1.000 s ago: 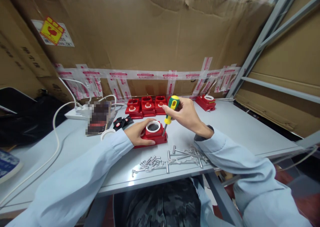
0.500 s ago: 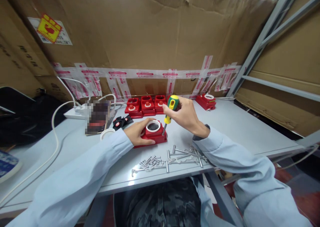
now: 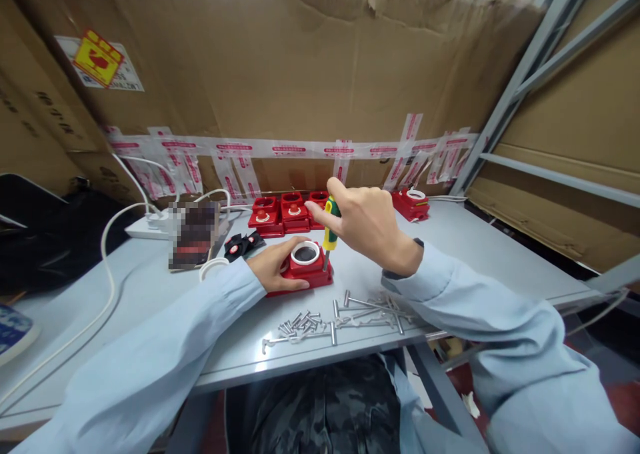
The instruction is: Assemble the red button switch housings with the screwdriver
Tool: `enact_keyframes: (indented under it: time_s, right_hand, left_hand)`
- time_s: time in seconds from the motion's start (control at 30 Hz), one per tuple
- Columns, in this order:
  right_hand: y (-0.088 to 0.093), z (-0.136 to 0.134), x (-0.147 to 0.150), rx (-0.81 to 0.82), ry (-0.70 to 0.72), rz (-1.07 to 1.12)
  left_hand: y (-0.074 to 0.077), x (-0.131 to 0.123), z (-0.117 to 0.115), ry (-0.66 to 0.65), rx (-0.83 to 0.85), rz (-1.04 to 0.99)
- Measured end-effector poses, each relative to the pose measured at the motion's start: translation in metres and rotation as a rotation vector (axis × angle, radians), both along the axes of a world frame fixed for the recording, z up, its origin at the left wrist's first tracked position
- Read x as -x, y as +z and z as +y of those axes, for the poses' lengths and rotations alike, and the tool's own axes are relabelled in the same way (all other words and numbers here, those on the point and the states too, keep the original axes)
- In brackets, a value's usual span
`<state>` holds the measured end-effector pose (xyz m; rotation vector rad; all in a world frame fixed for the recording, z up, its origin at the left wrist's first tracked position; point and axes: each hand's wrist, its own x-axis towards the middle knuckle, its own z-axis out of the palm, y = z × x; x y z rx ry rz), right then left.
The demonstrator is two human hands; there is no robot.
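Your left hand pinches the red housing on the table; your right hand curls its fingers round the screwdriver, tip at the housing's right end. Likely the screwing step; the next twist calls for a steady shaft.

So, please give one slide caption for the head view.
Left hand steadies a red housing; right hand grips a screwdriver at its right end.

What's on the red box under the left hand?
A white ring around a dark centre; the screwdriver points down at the right end of the red box. The left hand covers much of the other end; what's beneath can't be seen.
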<state>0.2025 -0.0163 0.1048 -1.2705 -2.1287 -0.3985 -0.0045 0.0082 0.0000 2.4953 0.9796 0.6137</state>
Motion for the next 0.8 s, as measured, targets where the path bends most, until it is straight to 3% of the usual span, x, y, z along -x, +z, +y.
enact_keyframes:
  time_s: [0.13, 0.33, 0.37, 0.43, 0.5, 0.57, 0.73, 0.8]
  right_hand:
    - [0.016, -0.005, -0.002, 0.117, 0.108, -0.181]
    - [0.039, -0.003, -0.015, 0.372, 0.609, -0.362]
    - [0.042, -0.003, -0.017, 0.421, 0.615, -0.384]
    - [0.043, -0.003, -0.017, 0.442, 0.499, -0.426]
    - [0.041, -0.003, -0.015, 0.36, 0.317, -0.445]
    - [0.039, -0.003, -0.013, 0.292, 0.24, -0.436]
    - [0.041, -0.005, -0.013, 0.461, 0.473, -0.434]
    - [0.041, -0.007, -0.014, 0.452, 0.498, -0.428]
  left_hand:
    - [-0.002, 0.004, 0.004, 0.008, 0.022, 0.06]
    - [-0.007, 0.009, 0.007, -0.034, -0.011, 0.042]
    - [-0.007, 0.01, 0.007, -0.037, -0.016, 0.036]
    - [-0.007, 0.01, 0.007, -0.04, -0.014, 0.038]
    - [-0.006, 0.009, 0.007, -0.043, -0.001, 0.049]
    - [-0.005, 0.009, 0.007, -0.044, 0.015, 0.062]
    - [-0.008, 0.01, 0.008, -0.041, 0.027, 0.048]
    - [-0.008, 0.01, 0.008, -0.033, 0.023, 0.048]
